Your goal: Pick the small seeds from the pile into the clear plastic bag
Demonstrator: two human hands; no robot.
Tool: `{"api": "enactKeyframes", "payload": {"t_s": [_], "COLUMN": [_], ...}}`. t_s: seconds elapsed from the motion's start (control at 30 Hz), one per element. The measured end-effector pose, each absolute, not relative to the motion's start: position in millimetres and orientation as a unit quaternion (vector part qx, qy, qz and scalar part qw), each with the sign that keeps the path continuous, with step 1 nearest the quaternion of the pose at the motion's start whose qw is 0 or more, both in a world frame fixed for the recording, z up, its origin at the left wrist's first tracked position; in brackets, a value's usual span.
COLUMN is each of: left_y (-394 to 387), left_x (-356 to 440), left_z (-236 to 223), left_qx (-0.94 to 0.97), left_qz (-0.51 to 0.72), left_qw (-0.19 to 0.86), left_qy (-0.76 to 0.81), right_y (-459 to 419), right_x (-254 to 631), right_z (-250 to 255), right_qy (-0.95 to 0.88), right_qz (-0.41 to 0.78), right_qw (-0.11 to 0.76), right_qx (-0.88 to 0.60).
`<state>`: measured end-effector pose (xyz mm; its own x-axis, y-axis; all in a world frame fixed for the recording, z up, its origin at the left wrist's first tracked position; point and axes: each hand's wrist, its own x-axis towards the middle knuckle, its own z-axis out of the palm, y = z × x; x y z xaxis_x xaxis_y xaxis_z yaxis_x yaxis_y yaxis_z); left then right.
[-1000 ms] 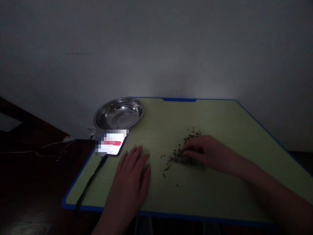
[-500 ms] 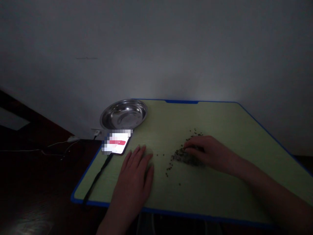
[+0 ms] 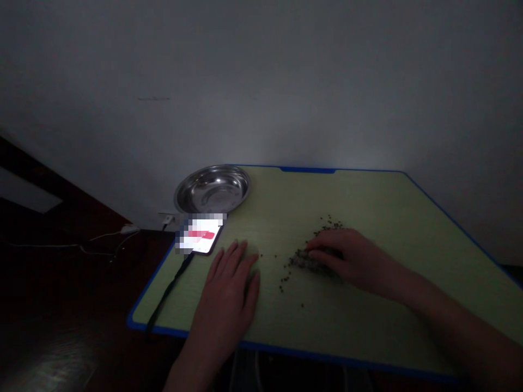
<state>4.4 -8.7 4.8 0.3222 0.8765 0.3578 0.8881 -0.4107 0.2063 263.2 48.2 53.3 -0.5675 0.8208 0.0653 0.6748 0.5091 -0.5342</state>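
Bare right hand [image 3: 351,255] bent over small, round, dark grains [image 3: 307,262] on a pale green, blue-edged counter [image 3: 359,197]

The grains lay right of the counter's middle, most of them in a blurred heap partly hidden beneath the right hand. A loose line of single ones ran along the heap's left side, from beyond the knuckles to the near left, and one lay alone closer to the front edge. The thumb and forefinger of the right hand curved toward each other at the heap; whether those fingers grasped a grain, I could not tell.

The bare left hand [image 3: 227,298] lay palm down on the counter, its fingers spread and released, with one grain just beside the forefinger's tip.

Ahead and left of it was a flat phone [image 3: 205,240], its white screen lit with a red band and partly pixelated. A black fabric strap [image 3: 169,294] ran from the phone to the counter's front edge. Behind the phone, at the far left corner, stood a shiny, round steel basin [image 3: 212,195], near a plain grey wall [image 3: 261,81].
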Motion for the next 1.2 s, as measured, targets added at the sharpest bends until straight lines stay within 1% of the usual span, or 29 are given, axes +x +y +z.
{"api": "enactKeyframes", "payload": {"t_s": [0.4,0.57,0.8,1.0,1.2], "left_y": [-10,-10,-11,-12,-13], "left_x": [5,5,6,6,6], "left_z": [6,5,7,7,7], "left_qx": [-0.811,-0.811,-0.812,-0.814,-0.814], "left_qz": [-0.219,-0.218,-0.207,-0.205,-0.207], "left_qw": [0.008,0.006,0.0,0.001,-0.004], "left_qy": [-0.543,-0.543,-0.546,-0.544,-0.543], "right_y": [43,43,41,41,47], "right_x": [262,259,256,255,241], "right_z": [45,45,44,45,45], "right_qy": [-0.878,-0.874,-0.884,-0.88,-0.893], "right_qz": [0.232,0.23,0.231,0.232,0.229], "right_qw": [0.16,0.176,0.169,0.182,0.157], "right_qx": [-0.388,-0.39,-0.37,-0.373,-0.354]}}
